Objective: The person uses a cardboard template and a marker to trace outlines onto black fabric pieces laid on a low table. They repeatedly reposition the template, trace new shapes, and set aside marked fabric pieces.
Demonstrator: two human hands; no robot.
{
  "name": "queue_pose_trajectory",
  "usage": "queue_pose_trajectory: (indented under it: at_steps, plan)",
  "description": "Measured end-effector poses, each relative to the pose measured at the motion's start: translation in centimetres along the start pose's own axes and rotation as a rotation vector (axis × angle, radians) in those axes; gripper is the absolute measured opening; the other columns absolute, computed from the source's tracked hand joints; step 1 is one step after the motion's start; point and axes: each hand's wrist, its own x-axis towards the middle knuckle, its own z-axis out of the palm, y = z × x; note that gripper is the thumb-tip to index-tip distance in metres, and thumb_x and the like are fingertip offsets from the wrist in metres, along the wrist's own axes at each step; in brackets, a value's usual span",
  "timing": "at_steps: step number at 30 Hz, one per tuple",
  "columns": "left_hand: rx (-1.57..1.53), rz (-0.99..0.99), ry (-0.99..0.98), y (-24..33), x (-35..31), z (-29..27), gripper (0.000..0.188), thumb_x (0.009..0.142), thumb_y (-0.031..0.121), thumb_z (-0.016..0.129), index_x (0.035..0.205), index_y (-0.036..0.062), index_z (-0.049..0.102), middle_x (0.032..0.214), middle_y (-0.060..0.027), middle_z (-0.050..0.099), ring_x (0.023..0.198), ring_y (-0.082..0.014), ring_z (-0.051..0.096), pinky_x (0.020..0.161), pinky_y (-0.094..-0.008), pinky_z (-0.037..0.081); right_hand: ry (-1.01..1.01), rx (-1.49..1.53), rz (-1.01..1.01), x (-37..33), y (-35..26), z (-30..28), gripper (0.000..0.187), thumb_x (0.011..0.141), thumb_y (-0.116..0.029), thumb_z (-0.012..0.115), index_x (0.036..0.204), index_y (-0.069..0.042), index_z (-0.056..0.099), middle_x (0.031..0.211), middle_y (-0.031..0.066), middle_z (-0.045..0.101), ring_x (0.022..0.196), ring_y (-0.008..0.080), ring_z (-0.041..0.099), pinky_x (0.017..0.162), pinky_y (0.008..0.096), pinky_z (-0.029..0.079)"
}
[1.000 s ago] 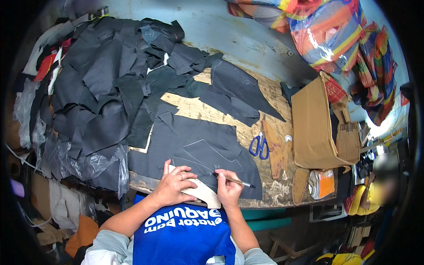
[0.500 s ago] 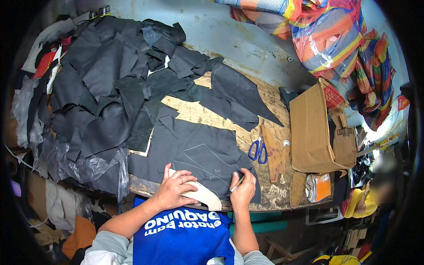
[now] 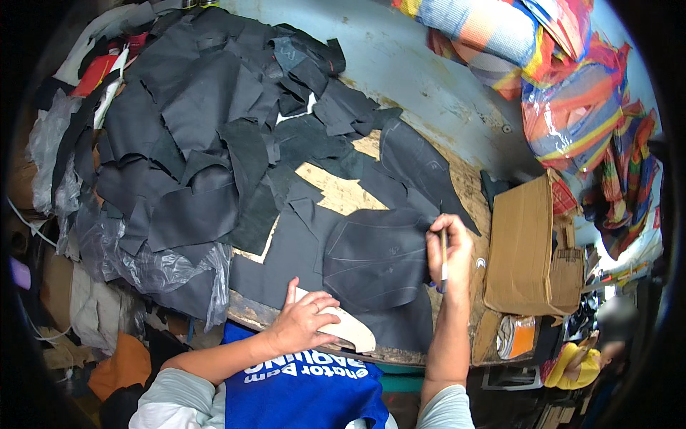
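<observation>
My left hand (image 3: 309,323) rests with spread fingers on a curved cream template (image 3: 350,329) at the table's near edge, its thumb standing apart. In my right hand (image 3: 450,250), closed, is a slim pen (image 3: 444,254) with its dark tip pointing away from me. That hand is at the right edge of a black leather piece (image 3: 375,257) marked with pale drawn lines. The piece looks bulged and lies over a larger black sheet (image 3: 400,318). I cannot tell whether my fingers also grip its edge. Blue scissors are mostly hidden behind my right hand.
Black leather pieces (image 3: 193,100) are heaped across the left of the wooden table (image 3: 343,189). Clear plastic (image 3: 164,268) hangs over its left edge. A cardboard box (image 3: 518,243) stands at the right. Colourful mesh bags (image 3: 572,114) hang at the far right; a person in yellow (image 3: 572,365) is beyond.
My right hand has moved away from me and rightward with the pen. The marked leather, flat before, has shifted and bulges. My left hand stays on the template. The whole view has shifted.
</observation>
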Motion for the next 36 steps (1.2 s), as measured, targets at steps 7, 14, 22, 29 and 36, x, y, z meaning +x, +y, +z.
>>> queue_pose_trajectory:
  at_steps: [7, 14, 22, 29, 36]
  plan:
    - [-0.356, -0.026, 0.085, 0.2, 3.3, -1.6, 0.073, 0.057, 0.05, 0.083, 0.11, 0.0034, 0.064, 0.126, -0.0157, 0.053, 0.119, -0.0315, 0.051, 0.107, -0.0524, 0.025, 0.034, 0.579, -0.033, 3.9, -5.7, 0.7, 0.02, 0.079, 0.009, 0.061, 0.091, -0.005, 0.052, 0.09, 0.0006, 0.051, 0.079, 0.006, 0.048, 0.074, 0.0194, 0.04]
    - [-2.103, 0.102, 0.218, -0.2, 8.7, -5.1, 0.084, 0.076, 0.048, 0.071, 0.138, 0.0039, 0.035, 0.14, -0.0112, 0.042, 0.13, -0.0272, 0.039, 0.109, -0.0478, 0.029, 0.166, 0.636, 0.036, 1.8, -6.8, 1.1, 0.024, 0.079, 0.009, 0.063, 0.094, -0.006, 0.052, 0.091, -0.0009, 0.051, 0.075, 0.0035, 0.047, 0.067, 0.017, 0.038]
    - [-1.998, 0.133, 0.568, -0.5, 8.0, -9.3, 0.039, 0.099, 0.022, 0.041, 0.133, 0.0045, 0.043, 0.135, -0.011, 0.05, 0.126, -0.0289, 0.046, 0.108, -0.0497, 0.032, 0.289, 0.724, 0.012, 0.0, -3.8, 1.0, 0.026, 0.077, 0.01, 0.066, 0.094, -0.005, 0.052, 0.088, 0.0001, 0.051, 0.072, 0.004, 0.046, 0.066, 0.016, 0.039]
    - [-1.918, 0.055, 0.621, 0.4, 7.5, -9.3, 0.04, 0.099, 0.018, 0.04, 0.134, -0.0024, 0.039, 0.135, -0.0163, 0.048, 0.125, -0.0319, 0.046, 0.107, -0.0514, 0.034, 0.343, 0.772, 0.047, -0.8, -2.4, 1.1, 0.028, 0.075, 0.009, 0.068, 0.094, -0.005, 0.052, 0.089, 0.0002, 0.05, 0.074, 0.0046, 0.045, 0.069, 0.0177, 0.039]
    - [-1.937, -0.111, 0.435, -1.3, 8.8, -9.1, 0.039, 0.1, 0.015, 0.036, 0.132, -0.0063, 0.037, 0.134, -0.0204, 0.046, 0.123, -0.0353, 0.047, 0.102, -0.0552, 0.038, 0.307, 0.533, 0.042, 2.3, 0.2, 2.1, 0.02, 0.079, 0.01, 0.059, 0.09, -0.004, 0.051, 0.093, 0.0041, 0.053, 0.08, 0.008, 0.049, 0.076, 0.0219, 0.041]
